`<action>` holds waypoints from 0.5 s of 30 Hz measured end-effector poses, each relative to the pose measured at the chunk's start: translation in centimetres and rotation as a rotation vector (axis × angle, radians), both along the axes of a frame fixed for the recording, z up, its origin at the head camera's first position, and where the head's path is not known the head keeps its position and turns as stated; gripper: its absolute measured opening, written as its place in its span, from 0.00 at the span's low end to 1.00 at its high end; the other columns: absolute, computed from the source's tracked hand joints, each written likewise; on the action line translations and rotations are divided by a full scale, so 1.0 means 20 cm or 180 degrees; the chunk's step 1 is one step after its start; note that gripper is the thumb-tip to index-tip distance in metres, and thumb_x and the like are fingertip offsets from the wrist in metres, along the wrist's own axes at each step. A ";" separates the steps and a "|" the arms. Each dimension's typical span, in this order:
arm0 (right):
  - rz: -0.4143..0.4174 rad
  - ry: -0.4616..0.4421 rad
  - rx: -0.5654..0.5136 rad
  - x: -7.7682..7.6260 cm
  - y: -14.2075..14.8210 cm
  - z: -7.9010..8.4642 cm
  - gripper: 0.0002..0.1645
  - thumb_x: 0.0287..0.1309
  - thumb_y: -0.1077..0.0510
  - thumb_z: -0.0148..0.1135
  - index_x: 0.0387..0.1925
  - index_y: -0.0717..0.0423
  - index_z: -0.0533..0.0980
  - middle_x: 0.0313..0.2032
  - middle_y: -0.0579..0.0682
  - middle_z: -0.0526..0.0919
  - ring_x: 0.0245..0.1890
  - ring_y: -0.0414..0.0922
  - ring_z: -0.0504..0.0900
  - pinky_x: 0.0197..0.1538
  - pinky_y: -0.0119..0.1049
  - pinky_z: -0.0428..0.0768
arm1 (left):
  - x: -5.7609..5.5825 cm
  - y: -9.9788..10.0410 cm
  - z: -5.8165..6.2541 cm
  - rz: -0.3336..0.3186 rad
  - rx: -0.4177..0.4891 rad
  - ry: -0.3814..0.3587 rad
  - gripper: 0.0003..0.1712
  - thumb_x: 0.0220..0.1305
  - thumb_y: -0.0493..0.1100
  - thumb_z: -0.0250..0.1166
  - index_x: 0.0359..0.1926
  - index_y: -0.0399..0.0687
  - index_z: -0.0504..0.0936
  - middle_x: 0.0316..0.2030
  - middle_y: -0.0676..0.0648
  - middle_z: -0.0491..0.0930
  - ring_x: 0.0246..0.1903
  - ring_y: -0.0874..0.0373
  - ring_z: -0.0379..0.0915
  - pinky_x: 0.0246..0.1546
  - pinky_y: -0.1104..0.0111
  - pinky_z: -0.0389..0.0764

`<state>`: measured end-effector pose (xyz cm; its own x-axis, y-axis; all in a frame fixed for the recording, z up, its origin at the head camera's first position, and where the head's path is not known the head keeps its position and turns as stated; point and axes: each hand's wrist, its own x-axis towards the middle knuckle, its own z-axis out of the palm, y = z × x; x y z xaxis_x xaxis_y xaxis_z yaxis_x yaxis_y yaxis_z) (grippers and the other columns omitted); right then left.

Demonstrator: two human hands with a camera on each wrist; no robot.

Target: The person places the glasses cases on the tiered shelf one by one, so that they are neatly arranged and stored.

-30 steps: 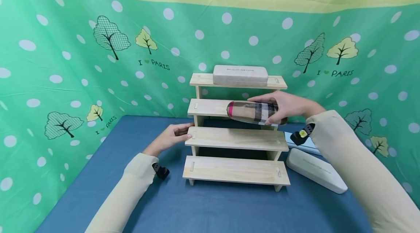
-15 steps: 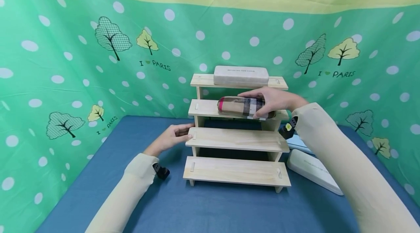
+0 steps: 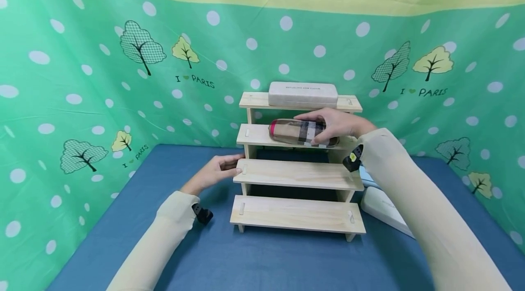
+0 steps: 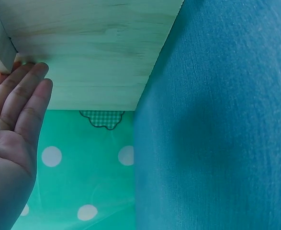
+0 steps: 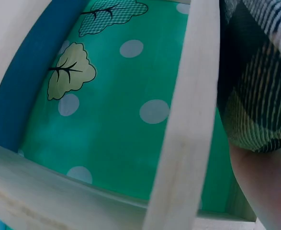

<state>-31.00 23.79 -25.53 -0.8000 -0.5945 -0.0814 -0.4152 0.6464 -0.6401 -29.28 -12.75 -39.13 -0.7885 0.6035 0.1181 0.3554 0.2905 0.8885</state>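
Note:
My right hand grips a plaid glasses case with a pink band near its left end. The case lies lengthwise along the second tier from the top of a pale wooden stepped shelf; whether it bears on the board cannot be told. In the right wrist view, the checked end of the case is close up beside a wooden bar. At the left end of the tier below, my left hand holds the board, thumb at its edge. Its fingers lie extended against the side panel, the thumb hidden there.
A whitish glasses case sits on the top tier. To the right of the shelf, a white case and a light blue case lie on the blue cloth, partly behind the right arm. A green printed curtain hangs behind.
My right hand has carried the plaid case leftward and slightly up, over the second tier from the top. The left hand stays in place at the shelf.

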 end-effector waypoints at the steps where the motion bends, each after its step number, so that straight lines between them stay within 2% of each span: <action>1: -0.0022 -0.0001 0.0010 0.00 0.00 0.00 0.45 0.46 0.58 0.70 0.68 0.48 0.64 0.54 0.56 0.69 0.49 0.51 0.68 0.47 0.41 0.73 | 0.00 0.00 0.00 0.0002 -0.0006 -0.0007 0.31 0.66 0.39 0.60 0.66 0.32 0.63 0.62 0.33 0.67 0.59 0.41 0.67 0.56 0.55 0.72; 9: -0.0085 -0.0032 -0.0017 -0.01 0.02 -0.01 0.44 0.47 0.56 0.70 0.67 0.45 0.65 0.56 0.54 0.69 0.50 0.51 0.68 0.49 0.42 0.72 | -0.01 0.01 -0.01 0.0001 0.0028 -0.0073 0.31 0.65 0.39 0.60 0.66 0.33 0.63 0.63 0.34 0.67 0.60 0.42 0.67 0.57 0.54 0.71; 15: -0.0124 0.0051 -0.0022 -0.01 0.05 0.00 0.41 0.48 0.55 0.71 0.65 0.46 0.68 0.58 0.53 0.70 0.49 0.49 0.70 0.50 0.43 0.71 | -0.01 0.01 -0.01 0.0025 0.0024 -0.0082 0.31 0.65 0.39 0.60 0.66 0.33 0.64 0.63 0.34 0.67 0.60 0.42 0.67 0.57 0.54 0.71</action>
<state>-31.19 24.69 -25.60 -0.8238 -0.5633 -0.0643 -0.4000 0.6578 -0.6381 -29.46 -12.63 -39.27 -0.7961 0.5964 0.1023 0.3302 0.2865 0.8994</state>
